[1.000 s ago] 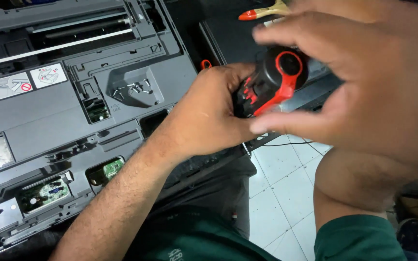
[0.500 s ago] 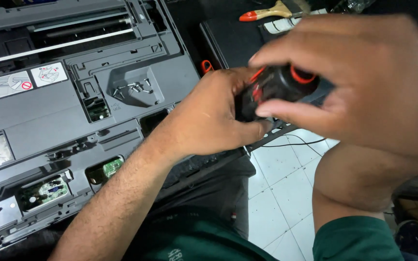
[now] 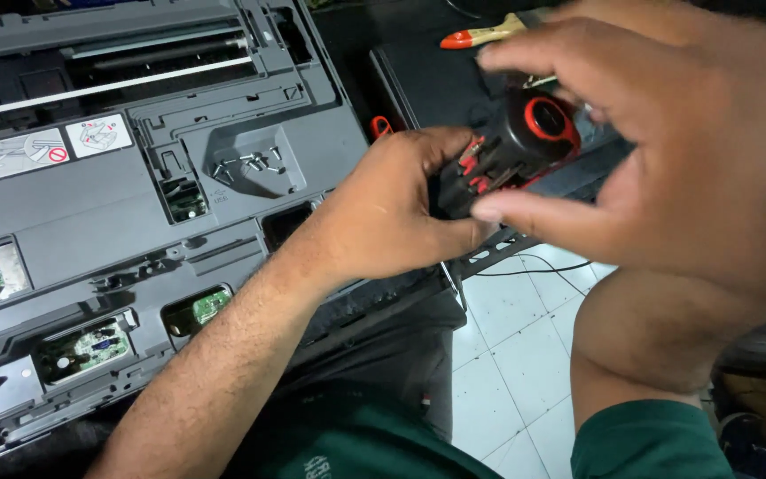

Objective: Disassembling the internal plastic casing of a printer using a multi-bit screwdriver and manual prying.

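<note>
- Left hand (image 3: 392,208) clamps the black-and-red tool (image 3: 516,146) from below, above the open printer (image 3: 135,231).
- Right hand (image 3: 667,151) pinches its top, grip closed.
- Best keep it steady, clear of loose screws (image 3: 246,164).

Black-and-red tool (image 3: 520,146); grey, perhaps charcoal, printer (image 3: 135,213).

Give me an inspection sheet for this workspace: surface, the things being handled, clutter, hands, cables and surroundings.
Surface: opened grey plastic printer chassis, green circuit boards exposed.
Things: small black-and-red plastic part, held over the chassis edge.
Clutter: loose silver screws in a recess; orange-handled tool at the far end.
Hands: left hand and right hand both grip the part, fingers closed around it.
Cables: thin black wire over the floor.
Surroundings: white tiled floor.
</note>
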